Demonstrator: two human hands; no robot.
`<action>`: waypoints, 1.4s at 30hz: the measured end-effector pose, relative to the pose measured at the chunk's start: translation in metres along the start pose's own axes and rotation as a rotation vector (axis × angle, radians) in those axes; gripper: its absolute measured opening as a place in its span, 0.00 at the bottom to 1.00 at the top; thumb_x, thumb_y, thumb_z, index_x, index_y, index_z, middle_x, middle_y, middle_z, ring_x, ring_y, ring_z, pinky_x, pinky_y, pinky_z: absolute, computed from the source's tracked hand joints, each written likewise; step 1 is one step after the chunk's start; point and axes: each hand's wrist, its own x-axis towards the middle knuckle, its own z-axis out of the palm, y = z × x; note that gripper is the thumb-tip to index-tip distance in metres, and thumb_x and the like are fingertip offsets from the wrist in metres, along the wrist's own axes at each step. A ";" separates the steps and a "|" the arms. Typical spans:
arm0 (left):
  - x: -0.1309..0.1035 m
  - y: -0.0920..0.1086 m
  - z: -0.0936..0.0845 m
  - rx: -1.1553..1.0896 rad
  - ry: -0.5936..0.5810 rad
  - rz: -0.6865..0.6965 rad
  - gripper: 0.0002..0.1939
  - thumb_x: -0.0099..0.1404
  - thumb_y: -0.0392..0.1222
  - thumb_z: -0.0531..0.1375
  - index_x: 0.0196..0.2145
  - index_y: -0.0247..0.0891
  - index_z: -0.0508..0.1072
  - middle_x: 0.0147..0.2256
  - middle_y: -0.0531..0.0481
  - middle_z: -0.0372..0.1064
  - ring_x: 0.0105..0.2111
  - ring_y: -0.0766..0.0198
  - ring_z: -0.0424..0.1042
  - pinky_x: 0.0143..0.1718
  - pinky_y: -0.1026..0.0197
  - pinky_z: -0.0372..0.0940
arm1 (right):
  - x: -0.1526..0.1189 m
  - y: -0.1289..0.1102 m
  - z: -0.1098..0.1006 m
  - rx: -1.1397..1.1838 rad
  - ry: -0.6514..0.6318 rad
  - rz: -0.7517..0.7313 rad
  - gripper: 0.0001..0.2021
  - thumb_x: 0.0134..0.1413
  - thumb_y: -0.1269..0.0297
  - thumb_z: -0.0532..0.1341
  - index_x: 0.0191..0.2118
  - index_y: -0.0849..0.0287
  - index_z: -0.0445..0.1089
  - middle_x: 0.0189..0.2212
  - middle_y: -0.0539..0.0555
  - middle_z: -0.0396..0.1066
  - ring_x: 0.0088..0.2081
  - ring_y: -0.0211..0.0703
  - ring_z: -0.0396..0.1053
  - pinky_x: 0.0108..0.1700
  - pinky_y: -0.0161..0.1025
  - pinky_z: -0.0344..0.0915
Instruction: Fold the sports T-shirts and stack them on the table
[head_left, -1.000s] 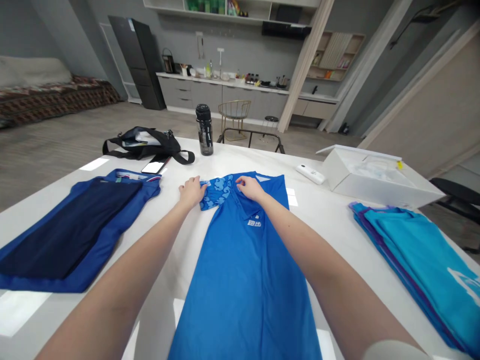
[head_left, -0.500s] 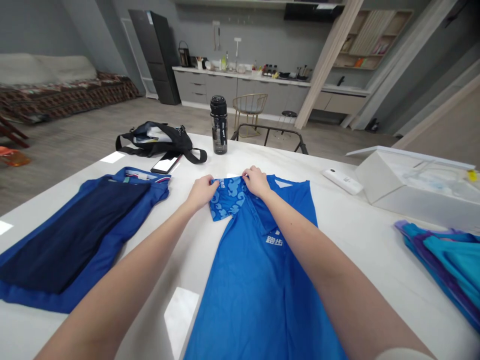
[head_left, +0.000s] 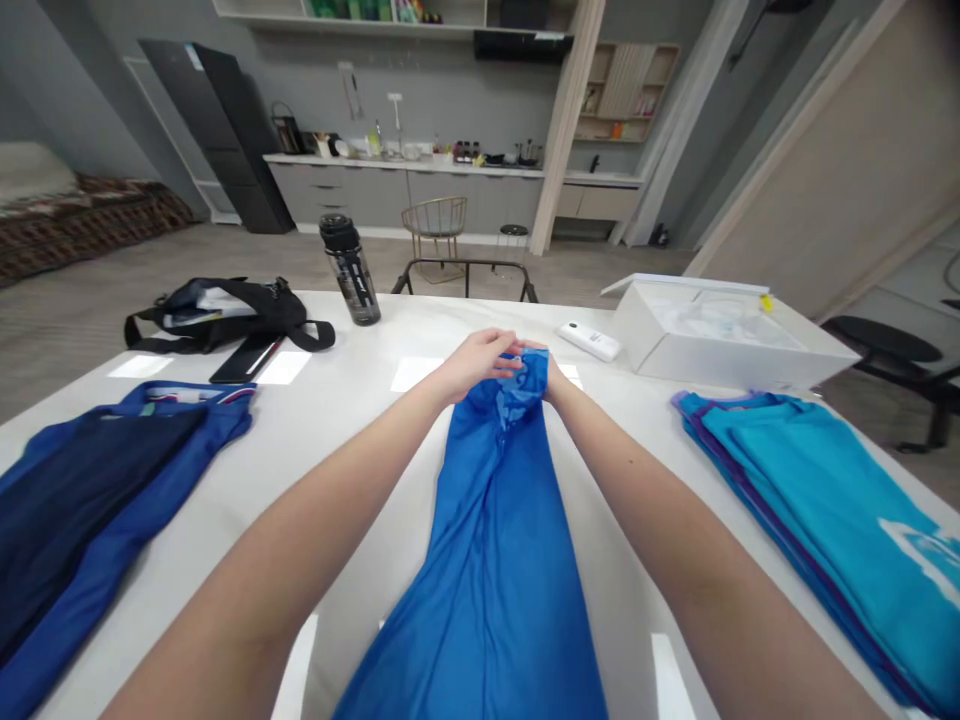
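A blue T-shirt (head_left: 499,540) runs lengthwise towards me, its upper end bunched into folds between my two hands. My left hand (head_left: 484,362) grips the gathered cloth from the left, fingers reaching across its top. On the other side my right hand (head_left: 553,378) holds the same bunch, its fingers mostly hidden behind a light-patterned sleeve (head_left: 531,378). Long creases run down the shirt from the gathered end. The collar and chest print are out of sight in the folds.
Dark blue folded clothes (head_left: 97,480) lie at left, a turquoise and purple stack (head_left: 832,500) at right. Farther back on the white table (head_left: 352,420) are a black bag (head_left: 225,315), phone (head_left: 244,360), black bottle (head_left: 350,275), white device (head_left: 589,340) and open white box (head_left: 720,345).
The shirt's top, spread flat before with one sleeve stretched between my hands, is now bunched together. My hands have come close to each other. The view has turned right.
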 end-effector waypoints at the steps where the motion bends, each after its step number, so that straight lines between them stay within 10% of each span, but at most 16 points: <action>1: 0.006 -0.012 -0.001 0.075 0.021 0.002 0.13 0.72 0.50 0.54 0.43 0.38 0.70 0.45 0.42 0.75 0.38 0.61 0.78 0.41 0.57 0.72 | -0.008 0.005 -0.016 0.014 0.014 0.090 0.18 0.58 0.48 0.63 0.36 0.62 0.74 0.24 0.53 0.73 0.27 0.44 0.70 0.30 0.38 0.68; 8: 0.027 -0.089 -0.038 1.185 0.134 0.140 0.20 0.72 0.40 0.51 0.60 0.45 0.68 0.62 0.44 0.66 0.61 0.49 0.63 0.60 0.40 0.57 | -0.046 0.025 -0.063 -0.427 0.134 0.361 0.27 0.56 0.39 0.63 0.34 0.63 0.78 0.22 0.54 0.72 0.20 0.38 0.65 0.23 0.35 0.61; 14: 0.044 -0.104 -0.046 1.475 0.070 0.074 0.22 0.74 0.48 0.48 0.62 0.47 0.66 0.61 0.41 0.64 0.59 0.44 0.61 0.56 0.37 0.55 | -0.058 0.029 -0.065 -0.671 0.081 0.298 0.12 0.52 0.58 0.69 0.26 0.62 0.75 0.23 0.54 0.74 0.26 0.40 0.70 0.27 0.33 0.59; 27: 0.072 -0.079 -0.100 1.308 0.308 -0.114 0.19 0.70 0.47 0.49 0.47 0.44 0.78 0.56 0.39 0.67 0.58 0.42 0.63 0.56 0.39 0.58 | -0.015 0.027 -0.020 -0.888 0.239 0.052 0.12 0.63 0.58 0.61 0.48 0.56 0.76 0.44 0.56 0.78 0.46 0.48 0.74 0.45 0.37 0.65; 42: 0.069 -0.099 -0.091 1.269 0.391 -0.043 0.17 0.72 0.50 0.51 0.49 0.44 0.75 0.56 0.40 0.66 0.57 0.45 0.62 0.56 0.41 0.57 | -0.021 0.022 -0.005 -1.152 0.311 0.007 0.15 0.70 0.60 0.53 0.53 0.56 0.73 0.48 0.60 0.76 0.51 0.53 0.73 0.53 0.43 0.64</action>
